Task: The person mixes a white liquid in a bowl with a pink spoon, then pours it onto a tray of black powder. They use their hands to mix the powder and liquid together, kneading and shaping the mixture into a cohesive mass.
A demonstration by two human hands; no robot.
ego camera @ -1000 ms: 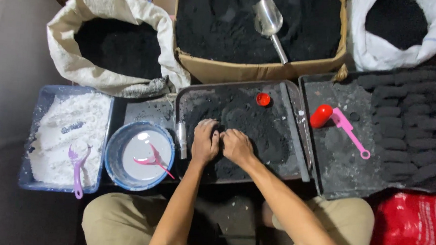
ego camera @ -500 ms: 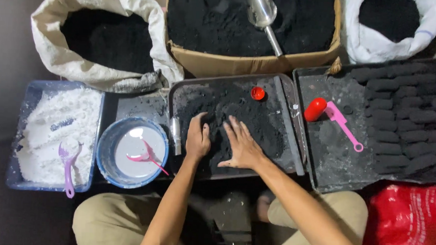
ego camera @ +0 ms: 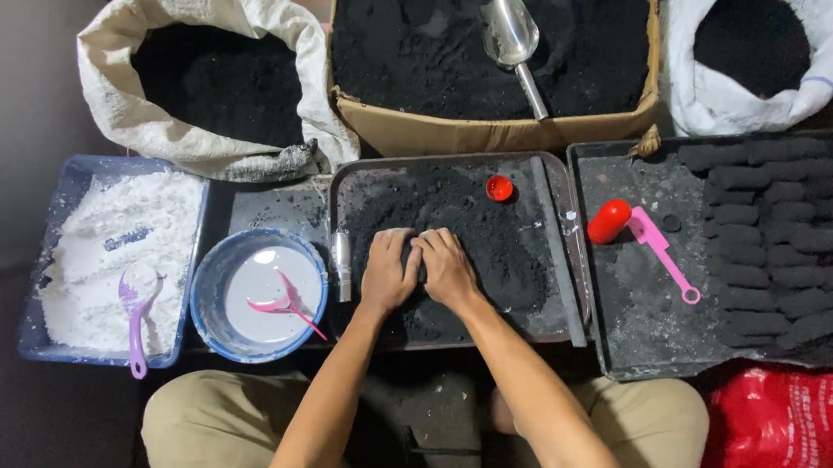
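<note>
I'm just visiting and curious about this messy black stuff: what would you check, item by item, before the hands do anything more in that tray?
1. Both hands on the powder: left hand and right hand pressed side by side, ok.
2. Black powder inside the dark tray: ok.
3. Small red cap away from the hands: ok.
4. Metal tube at the tray's left edge, just beside the left hand: not ok.
5. Anything held under the palms: cannot tell.

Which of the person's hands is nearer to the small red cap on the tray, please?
Right. The right hand lies just below-left of the red cap; the left hand sits farther left.
</note>
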